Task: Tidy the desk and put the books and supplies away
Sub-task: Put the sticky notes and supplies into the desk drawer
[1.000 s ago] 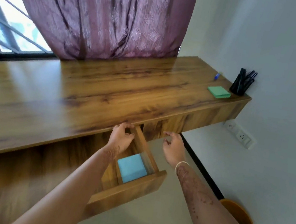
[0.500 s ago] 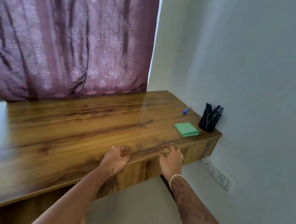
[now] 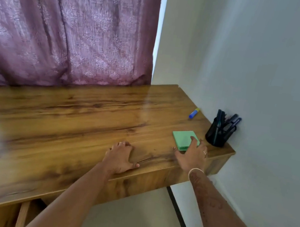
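View from a head camera, looking down at a long wooden table (image 3: pixel 66 120) set into a corner, with a purple curtain (image 3: pixel 71 23) behind its far edge.

Under the table's front edge at the lower left is a wooden slat (image 3: pixel 22 214), perhaps the side of an open drawer; this cannot be told for sure. Near the middle of the front edge, the left hand (image 3: pixel 121 157) rests flat on the wood with fingers relaxed, holding nothing. To its right, the right hand (image 3: pixel 192 154) is stretched forward with fingers spread, and its fingertips lie on the near corner of a green pad of notes (image 3: pixel 183 137). It has not closed around the pad. The two hands are apart.

The pad sits near the table's right front corner. Beyond it, towards the right edge, a small blue marker or glue stick (image 3: pixel 194 113) lies loose. A black mesh holder (image 3: pixel 217 135) full of pens stands at the right edge against the white wall (image 3: pixel 268 72).

The tidying seems well along. The pad and the blue item appear to be what is left in view.

One second ago both hands were at an open drawer holding a blue pad. Half a second ago they were on the front edge. Now the view has swung right and the right hand has reached the green pad.
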